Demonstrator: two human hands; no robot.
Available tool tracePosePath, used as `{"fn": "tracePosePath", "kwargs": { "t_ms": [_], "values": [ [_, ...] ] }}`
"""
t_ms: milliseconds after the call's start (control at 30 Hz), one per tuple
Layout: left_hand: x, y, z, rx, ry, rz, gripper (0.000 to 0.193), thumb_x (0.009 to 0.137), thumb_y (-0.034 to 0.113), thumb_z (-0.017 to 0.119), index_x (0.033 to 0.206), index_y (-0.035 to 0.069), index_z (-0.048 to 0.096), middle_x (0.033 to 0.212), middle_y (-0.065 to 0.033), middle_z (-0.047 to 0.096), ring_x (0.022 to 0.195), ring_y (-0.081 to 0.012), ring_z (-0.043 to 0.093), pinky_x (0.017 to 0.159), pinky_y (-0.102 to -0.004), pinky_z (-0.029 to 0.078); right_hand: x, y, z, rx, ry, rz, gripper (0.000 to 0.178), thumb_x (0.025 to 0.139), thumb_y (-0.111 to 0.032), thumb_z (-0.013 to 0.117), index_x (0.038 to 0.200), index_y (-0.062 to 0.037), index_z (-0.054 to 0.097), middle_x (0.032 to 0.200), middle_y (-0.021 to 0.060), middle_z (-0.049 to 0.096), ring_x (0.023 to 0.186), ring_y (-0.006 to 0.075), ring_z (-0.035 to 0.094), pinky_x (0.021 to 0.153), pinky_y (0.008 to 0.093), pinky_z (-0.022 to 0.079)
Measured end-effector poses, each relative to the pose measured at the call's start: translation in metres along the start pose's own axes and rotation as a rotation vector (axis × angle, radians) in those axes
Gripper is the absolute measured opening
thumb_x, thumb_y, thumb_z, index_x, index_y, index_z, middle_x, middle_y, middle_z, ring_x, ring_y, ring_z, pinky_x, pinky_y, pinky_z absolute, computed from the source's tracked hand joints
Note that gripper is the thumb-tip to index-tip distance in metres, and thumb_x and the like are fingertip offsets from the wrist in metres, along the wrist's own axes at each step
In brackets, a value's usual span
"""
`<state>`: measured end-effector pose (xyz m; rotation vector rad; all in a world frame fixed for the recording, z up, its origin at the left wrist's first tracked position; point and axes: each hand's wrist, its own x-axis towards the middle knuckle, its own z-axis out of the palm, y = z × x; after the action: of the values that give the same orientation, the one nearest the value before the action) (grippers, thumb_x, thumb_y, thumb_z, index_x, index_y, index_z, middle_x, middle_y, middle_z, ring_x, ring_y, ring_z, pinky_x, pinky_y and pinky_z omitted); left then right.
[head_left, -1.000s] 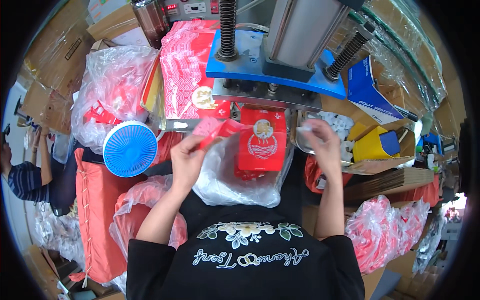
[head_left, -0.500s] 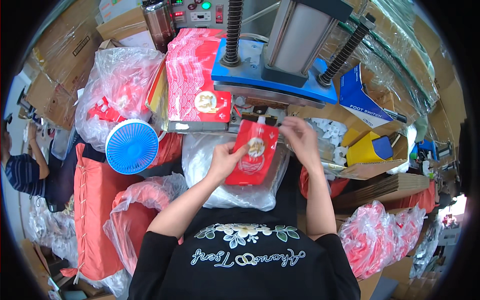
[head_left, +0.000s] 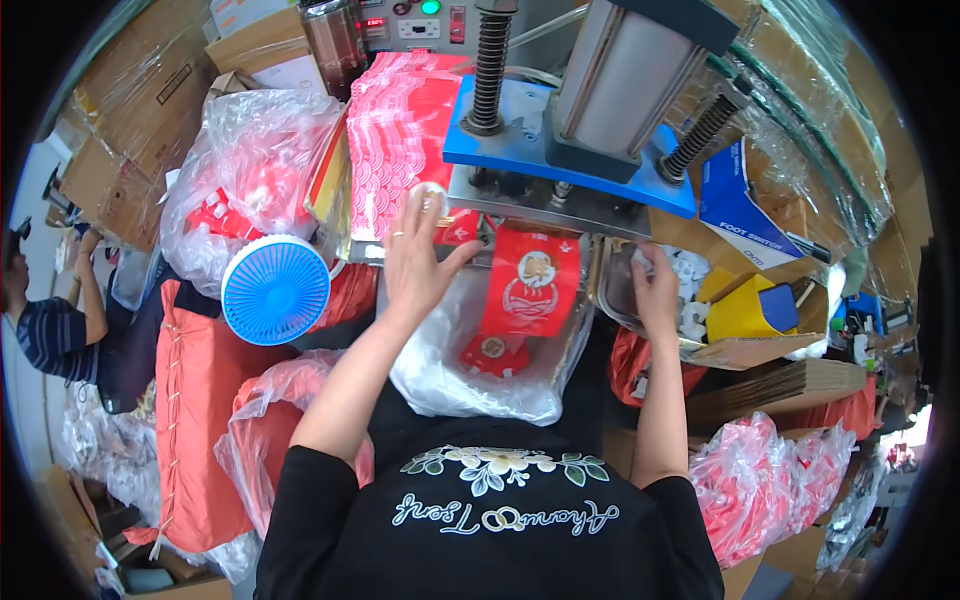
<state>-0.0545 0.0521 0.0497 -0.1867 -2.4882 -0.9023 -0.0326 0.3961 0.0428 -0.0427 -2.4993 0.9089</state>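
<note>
We are apparently picking from the pouch stack (head_left: 388,150), left hand (head_left: 418,262) spreading its fingers, ten o'clock from the pouch (head_left: 533,288) at the press (head_left: 535,135); right hand (head_left: 656,292), at three, hiding its grip. Next, we're probably needing just one.

Red pouch (head_left: 533,292), pale round emblem and bowl print showing, sits with its top end at the press (head_left: 570,165), lower end over a clear plastic bag (head_left: 425,370). Overlapping stack of red-and-white patterned pouches (head_left: 400,135) lies left. Small white plastic parts (head_left: 688,264) heaped loose, right.
</note>
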Motion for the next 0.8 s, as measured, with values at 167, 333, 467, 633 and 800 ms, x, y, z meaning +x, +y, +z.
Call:
{"fn": "tracePosePath", "kwargs": {
  "t_ms": [167,333,467,633,800],
  "values": [
    [-0.042,-0.049,-0.018,0.159,-0.061,0.171,0.034,0.076,0.015,0.077,0.109,0.013,0.071,0.124,-0.0083,0.064,0.127,-0.0276,0.052,0.113,-0.0513,0.024,-0.01,-0.005,-0.015,0.308,-0.109,0.16,0.025,0.09,-0.009,0.064,0.114,-0.0028,0.064,0.103,0.005,0.068,0.088,0.0134,0.061,0.077,0.025,0.047],
    [-0.05,-0.004,-0.042,-0.41,-0.092,-0.133,0.013,0.081,0.003,0.069,0.093,0.005,0.074,0.084,-0.0066,0.072,0.08,-0.0168,0.067,0.085,-0.033,0.047,-0.014,-0.092,-0.02,0.406,-0.225,0.028,0.03,0.084,-0.006,0.07,0.113,-0.0042,0.066,0.099,0.004,0.07,0.088,0.012,0.061,0.08,0.0262,0.048],
    [-0.073,0.013,-0.027,-0.606,-0.327,-0.282,0.008,0.085,0.0,0.07,0.092,-0.002,0.072,0.082,-0.0048,0.072,0.073,-0.0074,0.062,0.068,-0.0238,0.048,-0.022,-0.141,-0.015,0.391,-0.453,-0.122,0.028,0.08,-0.008,0.074,0.107,-0.0023,0.069,0.098,0.0077,0.071,0.087,0.017,0.064,0.078,0.0289,0.048],
    [-0.091,0.017,-0.008,-0.79,-0.524,-0.29,0.018,0.087,0.015,0.071,0.094,-0.001,0.073,0.077,-0.0051,0.072,0.066,-0.0084,0.063,0.062,-0.0255,0.05,-0.023,-0.134,0.0,0.499,-0.717,-0.03,0.026,0.08,-0.007,0.074,0.106,-0.0014,0.07,0.099,0.0071,0.071,0.092,0.0161,0.064,0.079,0.0294,0.05],
    [-0.07,0.024,0.017,-0.807,-0.577,-0.476,0.026,0.091,0.02,0.07,0.094,-0.006,0.072,0.081,-0.0046,0.071,0.068,-0.0073,0.063,0.061,-0.024,0.052,-0.016,-0.1,0.004,0.478,-0.438,-0.024,0.037,0.081,-0.012,0.075,0.115,0.0003,0.066,0.104,0.0074,0.071,0.096,0.0153,0.065,0.083,0.0302,0.052]
  ]
}}
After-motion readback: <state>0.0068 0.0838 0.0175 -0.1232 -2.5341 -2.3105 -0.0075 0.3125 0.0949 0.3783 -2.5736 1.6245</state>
